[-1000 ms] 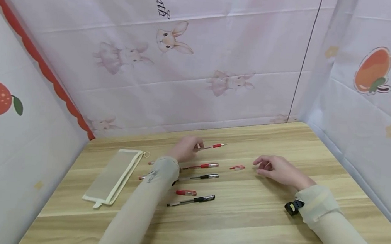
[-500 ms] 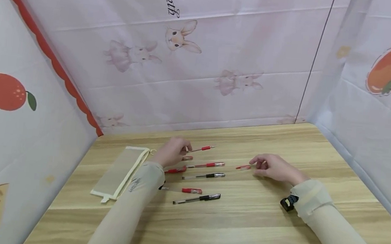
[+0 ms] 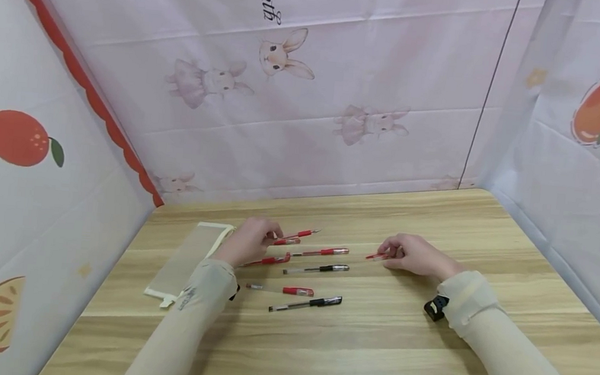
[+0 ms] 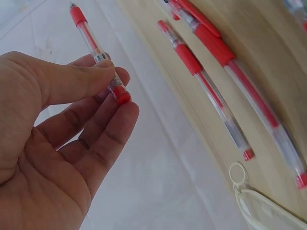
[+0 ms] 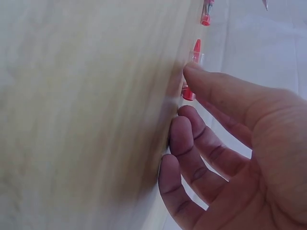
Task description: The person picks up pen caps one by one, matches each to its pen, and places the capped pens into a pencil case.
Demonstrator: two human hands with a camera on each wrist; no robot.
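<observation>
My left hand (image 3: 247,241) pinches an uncapped red gel pen (image 3: 304,233) near its red end plug, between thumb and fingers. In the left wrist view the pen's bare metal tip points up and away, and the clear barrel (image 4: 88,36) shows red ink inside. Across the table, my right hand (image 3: 416,254) has thumb and finger on a small red and clear pen cap (image 3: 374,256), which lies low by the tabletop. The thumb partly covers that cap (image 5: 196,48) in the right wrist view; the other fingers are bent and hold nothing.
Capped red pens (image 3: 333,251) and black pens (image 3: 324,301) lie in loose rows on the wooden table (image 3: 349,358), between and in front of the hands. A mesh zip pouch (image 3: 181,260) lies at the left, partly behind the left arm. Printed cloth walls (image 3: 292,151) enclose the table.
My left hand has moved left and nearer with the uncapped pen. The right hand has come left onto the cap, whose whole length showed before. The head view has shifted slightly.
</observation>
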